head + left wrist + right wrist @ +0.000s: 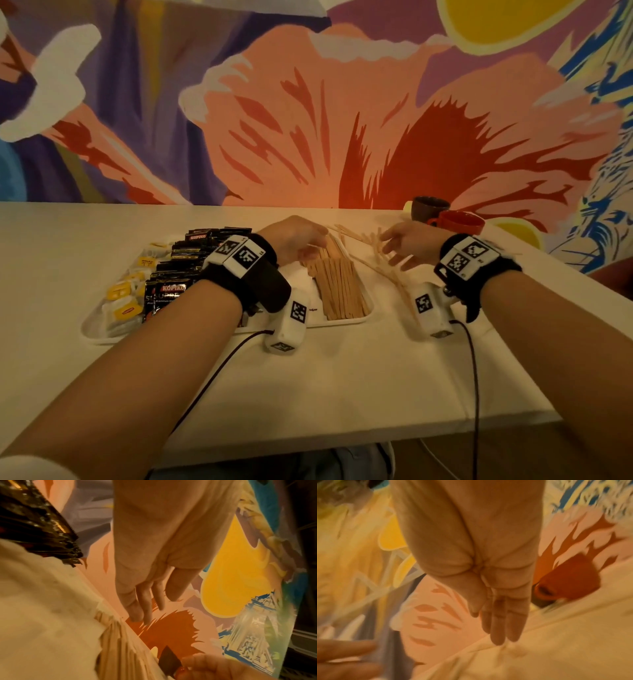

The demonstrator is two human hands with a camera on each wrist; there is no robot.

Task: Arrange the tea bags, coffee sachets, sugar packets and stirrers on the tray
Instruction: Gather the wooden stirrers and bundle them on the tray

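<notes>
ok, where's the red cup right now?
Head view: the red ceramic cup sits at the table's far right, just in front of a dark cup, beyond the right hand.

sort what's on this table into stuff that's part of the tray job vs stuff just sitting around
Part of the job:
tray
tea bags
coffee sachets
stacked stirrers on the tray
loose stirrers on the table

Just lying about:
red cup
dark cup
</notes>
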